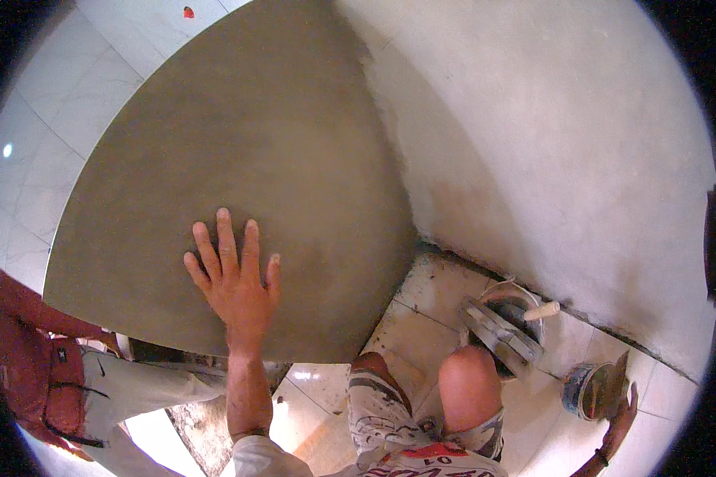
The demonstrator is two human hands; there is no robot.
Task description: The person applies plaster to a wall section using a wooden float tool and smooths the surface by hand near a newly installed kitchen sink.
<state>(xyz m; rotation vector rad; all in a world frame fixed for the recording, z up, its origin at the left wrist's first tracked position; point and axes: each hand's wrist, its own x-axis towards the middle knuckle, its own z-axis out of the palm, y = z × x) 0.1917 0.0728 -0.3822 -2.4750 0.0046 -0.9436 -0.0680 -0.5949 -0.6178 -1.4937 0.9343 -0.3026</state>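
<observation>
My left hand lies flat on a wide, smooth grey-brown cement-coated surface, its fingers spread and nothing in them. On the lower right, my right hand, with a dark band at the wrist, is beside a small round bucket. A flat brownish blade-like tool is against that hand, at the bucket's rim; its handle is hidden. Left of it stands a larger bucket, with a float across its top and a pale wooden handle sticking out.
A plastered pale wall meets the coated surface along a corner at right. Light tiles cover the floor near my bent knees. At left, close to the surface's edge, is another person in a red top and light trousers.
</observation>
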